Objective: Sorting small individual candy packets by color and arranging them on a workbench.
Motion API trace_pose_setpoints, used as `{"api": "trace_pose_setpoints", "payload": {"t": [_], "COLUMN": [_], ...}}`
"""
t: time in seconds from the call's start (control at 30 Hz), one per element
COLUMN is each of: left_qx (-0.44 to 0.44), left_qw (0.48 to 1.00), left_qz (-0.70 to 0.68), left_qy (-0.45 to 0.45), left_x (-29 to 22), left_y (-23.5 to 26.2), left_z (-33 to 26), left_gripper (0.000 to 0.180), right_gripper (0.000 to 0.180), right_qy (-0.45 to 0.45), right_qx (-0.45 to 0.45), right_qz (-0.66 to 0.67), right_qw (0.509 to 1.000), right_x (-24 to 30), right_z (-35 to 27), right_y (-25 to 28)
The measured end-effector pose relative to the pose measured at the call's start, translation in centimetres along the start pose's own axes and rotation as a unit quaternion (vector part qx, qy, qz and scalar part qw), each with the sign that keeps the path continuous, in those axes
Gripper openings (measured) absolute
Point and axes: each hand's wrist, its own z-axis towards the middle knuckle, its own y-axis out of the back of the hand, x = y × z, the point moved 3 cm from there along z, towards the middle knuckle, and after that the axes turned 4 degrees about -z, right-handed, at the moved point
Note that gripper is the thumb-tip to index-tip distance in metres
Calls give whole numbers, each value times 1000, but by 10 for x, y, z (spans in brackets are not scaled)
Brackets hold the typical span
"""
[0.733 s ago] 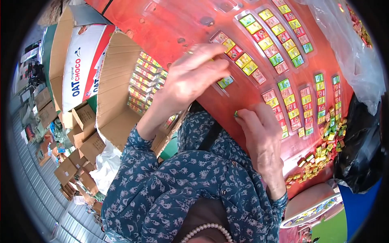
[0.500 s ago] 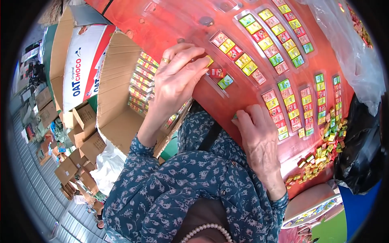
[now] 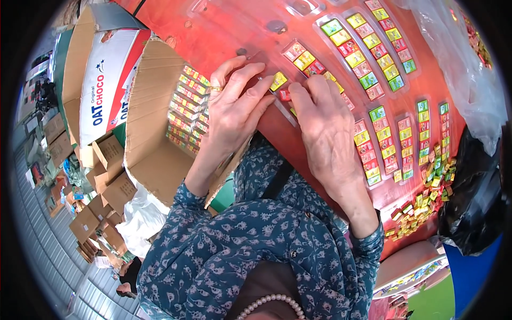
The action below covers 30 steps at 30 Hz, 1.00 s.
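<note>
A clear plastic tray [image 3: 285,113] lies near the table's front edge, partly filled with small coloured boxes. A yellow box [image 3: 278,81] sits toward its far end, and a red box [image 3: 285,95] shows beside it, half covered. My left hand [image 3: 234,101] is at the tray's left side, fingers apart and bent, index and thumb tips close to the yellow box. Over the tray's near part is my right hand [image 3: 328,128], its fingers bent and pressed together. Its fingertips cover some boxes, and whatever they pinch is hidden.
Several filled trays [image 3: 349,50] lie in rows on the red table [image 3: 213,26]. Loose little boxes [image 3: 421,208] are heaped at the right, by a black plastic bag [image 3: 474,186]. An open carton [image 3: 149,106] at my left holds filled trays. Clear plastic sheeting [image 3: 453,69] hangs far right.
My right hand has moved up and left from the table edge onto the tray. The yellow box by my left fingertips now shows more fully, and the left fingers have shifted slightly.
</note>
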Motion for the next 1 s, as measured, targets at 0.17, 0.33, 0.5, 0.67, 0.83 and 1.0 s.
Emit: {"api": "trace_pose_setpoints", "payload": {"t": [0.17,0.33,0.5,0.67,0.83,1.0], "left_qx": [-4,-8,-11,-13,-18,-23], "left_qw": [1000,1000,1000,1000,1000,1000], "left_qz": [-6,-10,-10,-12,-16,-15], "left_qy": [-2,6,6,9,7,7], "left_x": [-2,-1,-3,-4,-4,-3], "left_y": [-2,-1,-2,-4,-5,-6], "left_z": [2,-1,-2,-2,-2,-4], "left_gripper": [39,39,37,36,36,37], "right_gripper": [22,24,16,9,9,14], "right_qy": [80,49,-50,-66,-52,-78], "right_qx": [21,17,-22,-10,9,-28], "right_qz": [-2,93,185,127,84,69], "right_qw": [997,994,981,990,995,994], "right_x": [-6,-12,-15,-11,-9,-4], "right_z": [7,9,6,9,11,6], "right_y": [8,-2,-9,-5,-4,-8]}}
